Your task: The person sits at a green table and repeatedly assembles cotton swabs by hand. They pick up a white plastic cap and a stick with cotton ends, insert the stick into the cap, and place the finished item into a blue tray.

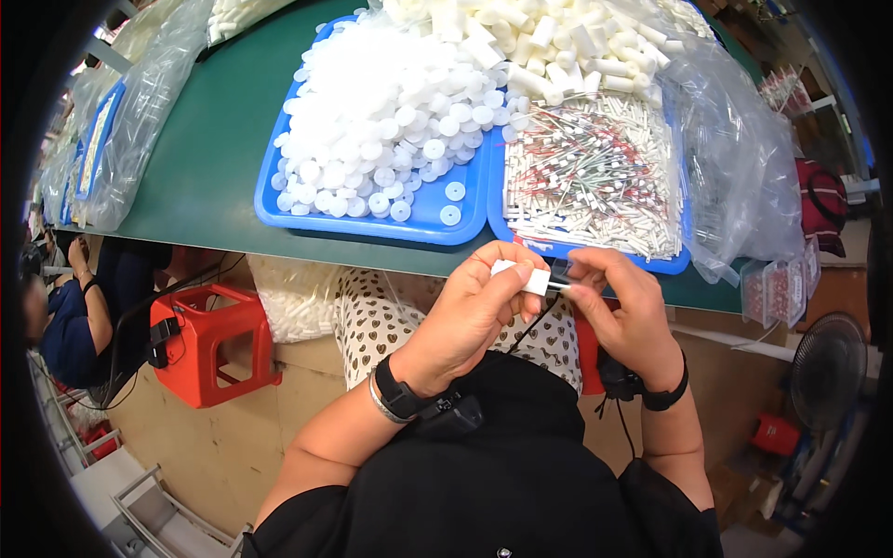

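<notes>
My left hand (465,321) pinches a short white cylinder (532,280) between thumb and fingers, just in front of the table edge. My right hand (628,312) is closed at the cylinder's right end, its thumb and fingertips on a thin white stick (557,286) that meets the cylinder. Whether the stick sits inside it I cannot tell. Beyond my hands a blue tray (684,260) holds many thin white sticks (595,177), some with red and green wires. To its left another blue tray (372,229) is heaped with translucent white discs (400,135).
Cream foam cylinders (558,46) pile up behind the right tray on the green table (200,177). Clear plastic bags (735,167) flank the trays. A red stool (212,344) stands at the left, near another person's arm (93,307). A fan (828,372) stands at the right.
</notes>
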Tool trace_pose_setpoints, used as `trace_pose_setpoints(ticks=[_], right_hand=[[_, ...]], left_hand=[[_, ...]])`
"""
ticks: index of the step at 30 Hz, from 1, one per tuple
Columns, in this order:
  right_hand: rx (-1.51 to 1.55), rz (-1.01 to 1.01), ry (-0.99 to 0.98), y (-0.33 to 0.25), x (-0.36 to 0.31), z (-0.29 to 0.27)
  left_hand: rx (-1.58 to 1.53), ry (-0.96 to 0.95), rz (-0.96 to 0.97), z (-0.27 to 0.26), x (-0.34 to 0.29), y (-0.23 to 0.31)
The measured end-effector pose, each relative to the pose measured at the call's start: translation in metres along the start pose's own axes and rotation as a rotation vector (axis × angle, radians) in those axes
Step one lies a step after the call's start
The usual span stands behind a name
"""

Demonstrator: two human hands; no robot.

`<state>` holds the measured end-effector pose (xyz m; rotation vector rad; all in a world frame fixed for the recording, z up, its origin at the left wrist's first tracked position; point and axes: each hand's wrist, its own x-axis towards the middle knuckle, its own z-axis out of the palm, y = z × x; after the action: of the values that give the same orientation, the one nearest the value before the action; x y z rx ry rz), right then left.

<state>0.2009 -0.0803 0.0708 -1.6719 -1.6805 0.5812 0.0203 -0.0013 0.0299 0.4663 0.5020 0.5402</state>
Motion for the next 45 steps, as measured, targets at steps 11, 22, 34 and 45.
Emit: trace_pose_setpoints(ticks=[11,22,34,45], right_hand=[[0.085,0.063,-0.039,-0.012,-0.005,0.018],[0.015,-0.251,-0.093,-0.005,0.004,0.026],[-0.025,-0.243,0.001,0.005,0.003,0.055],[-0.192,-0.407,0.056,0.005,0.004,0.049]], left_hand=[[0.173,0.044,0.172,-0.005,0.0,-0.012],[0.669,-0.174,0.473,-0.015,0.0,-0.022],[-0.028,-0.231,0.068,-0.015,0.002,-0.019],[-0.378,-0.278,-0.042,-0.014,-0.004,-0.026]])
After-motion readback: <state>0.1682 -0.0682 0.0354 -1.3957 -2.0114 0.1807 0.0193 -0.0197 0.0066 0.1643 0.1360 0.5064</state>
